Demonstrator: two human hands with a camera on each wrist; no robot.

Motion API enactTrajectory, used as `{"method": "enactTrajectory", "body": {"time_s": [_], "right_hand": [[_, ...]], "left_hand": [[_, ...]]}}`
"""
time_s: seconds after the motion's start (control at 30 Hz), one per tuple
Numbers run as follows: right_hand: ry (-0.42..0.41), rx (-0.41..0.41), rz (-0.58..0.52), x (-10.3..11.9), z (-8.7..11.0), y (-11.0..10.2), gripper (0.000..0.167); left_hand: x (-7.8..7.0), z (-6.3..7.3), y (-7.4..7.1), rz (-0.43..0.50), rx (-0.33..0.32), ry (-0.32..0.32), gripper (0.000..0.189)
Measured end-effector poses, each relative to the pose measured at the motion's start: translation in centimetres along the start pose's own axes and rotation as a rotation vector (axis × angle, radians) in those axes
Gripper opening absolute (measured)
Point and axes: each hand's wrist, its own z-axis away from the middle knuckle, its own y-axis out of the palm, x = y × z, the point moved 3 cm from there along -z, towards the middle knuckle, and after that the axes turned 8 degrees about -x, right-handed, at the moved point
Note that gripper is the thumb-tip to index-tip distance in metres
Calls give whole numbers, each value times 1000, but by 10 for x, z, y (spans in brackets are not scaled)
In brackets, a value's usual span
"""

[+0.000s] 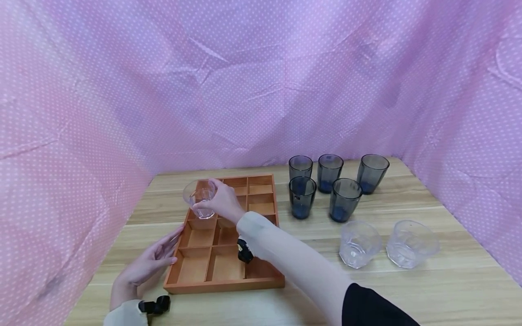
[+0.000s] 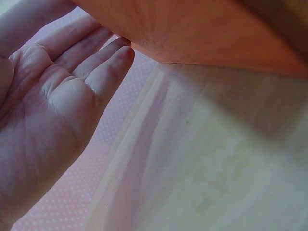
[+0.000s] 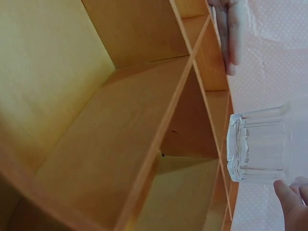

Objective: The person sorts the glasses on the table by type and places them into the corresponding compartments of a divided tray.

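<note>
My right hand (image 1: 222, 201) grips a clear glass (image 1: 200, 199) between thumb and fingers, over the far left part of a wooden compartment tray (image 1: 226, 286). In the right wrist view the same glass (image 3: 260, 144) appears near the tray's dividers, with only fingertips (image 3: 288, 202) on it in sight. My left hand (image 1: 148, 262) rests against the tray's left side with fairly straight fingers. Seen in the left wrist view, the fingers (image 2: 110, 67) touch the tray's outer wall (image 2: 202, 38), palm turned toward the camera.
To the right of the tray stand several smoky blue-grey glasses (image 1: 302, 199) in a loose group. Two more clear glasses (image 1: 359, 246) sit nearer the front right of the wooden table (image 1: 461, 271). Pink dotted cloth (image 1: 261, 90) hangs around the back and sides.
</note>
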Motion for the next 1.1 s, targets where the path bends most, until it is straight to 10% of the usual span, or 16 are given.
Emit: {"method": "enactTrajectory", "body": {"time_s": [1.1], "right_hand": [[182, -39, -100, -22, 1, 26, 88]], "left_hand": [[-3, 2, 0, -28, -26, -41, 73]]}}
